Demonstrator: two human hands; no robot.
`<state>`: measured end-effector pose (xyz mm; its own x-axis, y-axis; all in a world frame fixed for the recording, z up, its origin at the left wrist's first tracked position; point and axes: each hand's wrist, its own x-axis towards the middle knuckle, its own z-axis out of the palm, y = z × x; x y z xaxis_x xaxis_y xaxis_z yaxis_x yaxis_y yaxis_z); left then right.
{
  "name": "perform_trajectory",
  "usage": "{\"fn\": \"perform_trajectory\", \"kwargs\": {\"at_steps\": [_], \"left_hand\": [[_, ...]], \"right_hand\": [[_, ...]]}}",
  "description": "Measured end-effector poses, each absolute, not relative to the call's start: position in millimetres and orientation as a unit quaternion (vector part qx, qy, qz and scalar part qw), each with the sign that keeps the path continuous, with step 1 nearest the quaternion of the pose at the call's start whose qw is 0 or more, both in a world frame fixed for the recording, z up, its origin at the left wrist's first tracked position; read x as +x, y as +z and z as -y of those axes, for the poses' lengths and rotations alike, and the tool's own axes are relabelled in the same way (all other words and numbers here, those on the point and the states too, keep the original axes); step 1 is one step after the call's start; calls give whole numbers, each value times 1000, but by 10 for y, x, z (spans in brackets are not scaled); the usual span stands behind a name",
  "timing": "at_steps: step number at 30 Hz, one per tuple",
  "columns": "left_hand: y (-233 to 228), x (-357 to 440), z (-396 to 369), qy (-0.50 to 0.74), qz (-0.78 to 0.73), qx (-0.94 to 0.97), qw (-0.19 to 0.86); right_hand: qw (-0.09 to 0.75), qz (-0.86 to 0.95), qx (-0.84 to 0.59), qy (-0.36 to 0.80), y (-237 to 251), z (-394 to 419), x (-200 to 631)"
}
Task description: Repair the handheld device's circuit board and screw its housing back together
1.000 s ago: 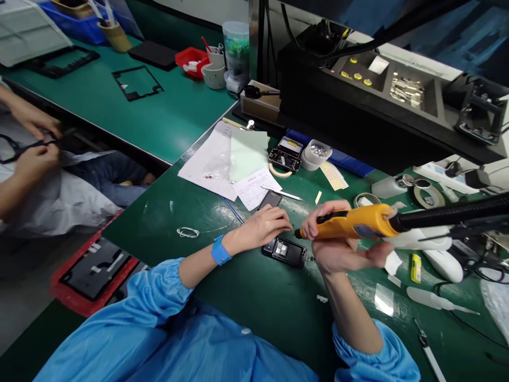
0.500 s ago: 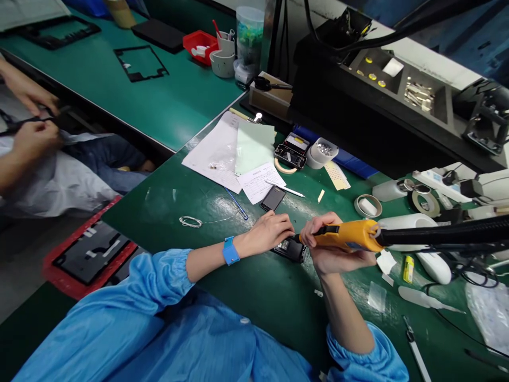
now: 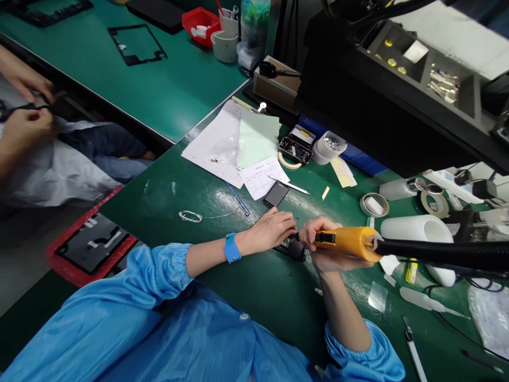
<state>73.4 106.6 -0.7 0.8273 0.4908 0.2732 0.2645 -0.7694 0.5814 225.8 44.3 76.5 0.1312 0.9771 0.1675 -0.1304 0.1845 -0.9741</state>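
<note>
Right hand (image 3: 318, 239) gripping yellow screwdriver (image 3: 350, 243), left hand (image 3: 274, 229) steadying phone (image 3: 292, 248)

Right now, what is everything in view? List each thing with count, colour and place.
small device: 1, black, on the mat under both hands
electric screwdriver: 1, yellow-orange, in the right hand
phone: 1, black, beyond the hands
paper sheets: several, white and pale green, centre
tape rolls: 2, right of centre
red tray: 1, far bench
co-worker's hands: 2, left edge
wrist strap: 1, blue, left wrist
left hand: on the device
right hand: gripping the screwdriver
</note>
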Motion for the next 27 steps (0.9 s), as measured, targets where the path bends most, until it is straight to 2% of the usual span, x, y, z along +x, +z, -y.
{"fn": "perform_trajectory", "kwargs": {"at_steps": [6, 17, 27], "left_hand": [[-28, 732, -1081, 203, -208, 915, 280], [34, 701, -1126, 226, -184, 912, 290], [22, 715, -1159, 236, -160, 904, 318]], "right_hand": [[534, 549, -399, 504, 723, -485, 2415], [693, 484, -330, 421, 960, -423, 2239], [696, 479, -339, 413, 1028, -425, 2274]]}}
